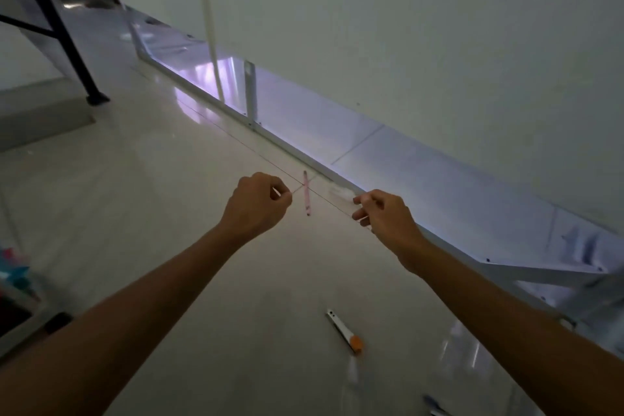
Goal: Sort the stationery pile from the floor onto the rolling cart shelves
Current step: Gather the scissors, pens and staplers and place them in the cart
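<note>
Pink pencil point(306, 193) on glossy floor point(169, 213), between both reaching hands.
Light, stiff, prone to roll; best pinched mid-shaft. Left hand point(256, 204) curled, right hand point(381, 213) half-curled, possibly pinching something thin.

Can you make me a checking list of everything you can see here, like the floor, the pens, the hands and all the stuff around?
Surface: glossy pale tiled floor.
Job's things: pink pencil lying between the hands; white cutter with orange end nearer; blue pen at the bottom edge.
Clutter: colourful things at the left edge, too blurred to name.
Hands: left hand and right hand, fingers curled; any hold unclear.
Cables: nothing seen.
Surroundings: white wall, white metal frame, black rack leg.
</note>
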